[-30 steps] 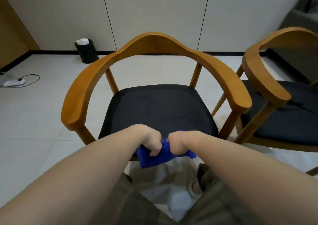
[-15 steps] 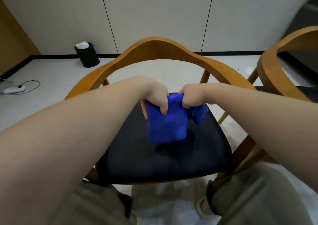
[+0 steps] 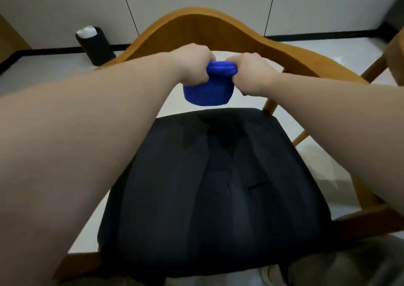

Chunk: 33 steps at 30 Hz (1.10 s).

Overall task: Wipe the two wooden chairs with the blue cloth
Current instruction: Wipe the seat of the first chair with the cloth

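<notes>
Both fists clamped on the blue cloth (image 3: 208,87) — left hand (image 3: 192,66), right hand (image 3: 251,72) — bunched between them, just short of the chair's backrest (image 3: 218,26). Looks like wiping hasn't started; second chair (image 3: 395,47) untouched, off to the right.

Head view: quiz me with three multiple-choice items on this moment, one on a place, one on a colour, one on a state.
1. Where is the blue cloth?
A. flat on the seat
B. held up near the backrest
C. on the floor

2. What colour is the seat cushion?
A. black
B. red
C. white

3. How is the cloth held?
A. by one hand
B. by neither hand
C. bunched in both hands

Answers: 1 B, it hangs above the seat by the wooden backrest; 2 A, the cushion is plainly black; 3 C, left hand and right hand both grip it.
</notes>
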{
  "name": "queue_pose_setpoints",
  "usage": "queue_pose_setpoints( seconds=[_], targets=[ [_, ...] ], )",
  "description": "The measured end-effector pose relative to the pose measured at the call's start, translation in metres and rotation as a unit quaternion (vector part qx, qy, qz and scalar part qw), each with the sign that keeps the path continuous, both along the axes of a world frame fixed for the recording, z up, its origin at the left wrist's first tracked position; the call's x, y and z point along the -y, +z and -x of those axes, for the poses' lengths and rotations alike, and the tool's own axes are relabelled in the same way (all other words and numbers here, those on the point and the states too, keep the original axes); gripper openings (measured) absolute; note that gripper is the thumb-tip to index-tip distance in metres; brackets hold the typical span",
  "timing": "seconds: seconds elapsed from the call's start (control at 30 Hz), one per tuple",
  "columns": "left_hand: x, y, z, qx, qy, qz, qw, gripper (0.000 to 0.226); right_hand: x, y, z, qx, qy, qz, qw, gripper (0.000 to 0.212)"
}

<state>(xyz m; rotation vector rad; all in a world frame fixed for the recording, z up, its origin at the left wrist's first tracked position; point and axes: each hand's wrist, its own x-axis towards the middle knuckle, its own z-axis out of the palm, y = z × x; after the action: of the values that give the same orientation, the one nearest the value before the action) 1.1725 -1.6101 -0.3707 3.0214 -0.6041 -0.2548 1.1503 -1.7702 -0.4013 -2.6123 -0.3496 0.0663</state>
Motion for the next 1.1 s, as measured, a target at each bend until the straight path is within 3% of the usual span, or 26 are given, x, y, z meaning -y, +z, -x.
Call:
queue_pose_setpoints(
  seconds=[0.17, 0.23, 0.33, 0.63, 1.1],
  targets=[
    [-0.005, -0.081, -0.017, 0.167, -0.033, 0.043, 0.985, 0.027, 0.001, -0.055, -0.02, 0.056, -0.01, 0.009, 0.998, 0.042],
    [-0.005, -0.115, -0.01, 0.112, -0.046, 0.036, 0.992, 0.04, 0.007, -0.082, -0.017, 0.017, 0.014, 0.063, 0.998, 0.055],
    [0.009, -0.152, 0.015, -0.063, -0.025, -0.033, 0.997, 0.055, 0.014, -0.119, -0.002, -0.102, 0.052, 0.17, 0.979, 0.063],
    [0.025, -0.13, 0.056, -0.094, -0.057, -0.11, 0.988, 0.027, 0.016, -0.123, 0.036, -0.143, 0.075, 0.217, 0.963, 0.062],
    [0.048, -0.11, 0.138, -0.124, -0.086, -0.194, 0.969, 0.029, 0.021, -0.11, 0.119, -0.18, 0.082, 0.258, 0.946, 0.06]
  ],
)
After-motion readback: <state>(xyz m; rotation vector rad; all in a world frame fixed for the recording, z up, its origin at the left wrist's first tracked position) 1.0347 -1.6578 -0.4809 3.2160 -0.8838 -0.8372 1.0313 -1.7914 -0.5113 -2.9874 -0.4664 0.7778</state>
